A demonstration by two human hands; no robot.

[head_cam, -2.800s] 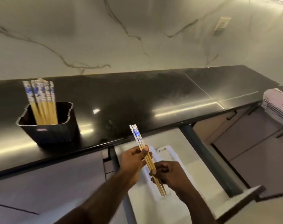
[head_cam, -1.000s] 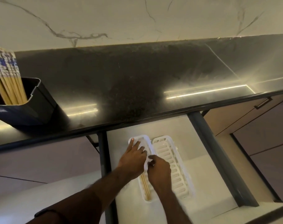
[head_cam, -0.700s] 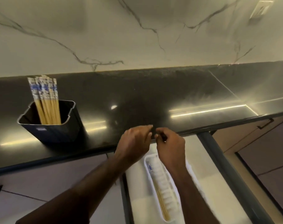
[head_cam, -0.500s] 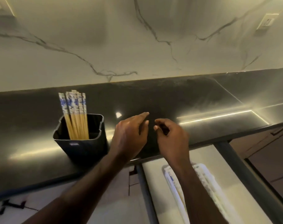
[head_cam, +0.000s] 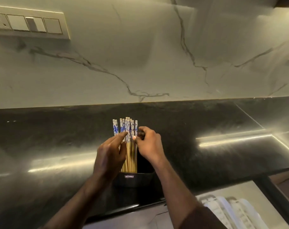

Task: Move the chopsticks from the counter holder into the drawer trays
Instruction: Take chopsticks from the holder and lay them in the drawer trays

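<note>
I saw the chopsticks (head_cam: 128,142), pale wood with blue-and-white tops, standing upright in the black holder (head_cam: 134,180) near the worktop's front edge. My left hand (head_cam: 110,157) touched them with loose fingers, and my right hand (head_cam: 149,143) pinched at their tops; I could not tell whether it gripped one.

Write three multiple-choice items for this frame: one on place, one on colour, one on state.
1. Where does the black plastic holder stand?
A. dark stone counter
B. drawer
C. floor

2. What colour is the pattern on the wooden chopsticks?
A. red
B. blue
C. green

3. What are the left hand and right hand doing?
A. resting flat
B. holding trays
C. fingering the chopstick tops

Key: 1 A, the holder sits near the counter's front edge; 2 B, blue marks on white ends; 3 C, fingertips meet the bundle, grip unclear.
</note>
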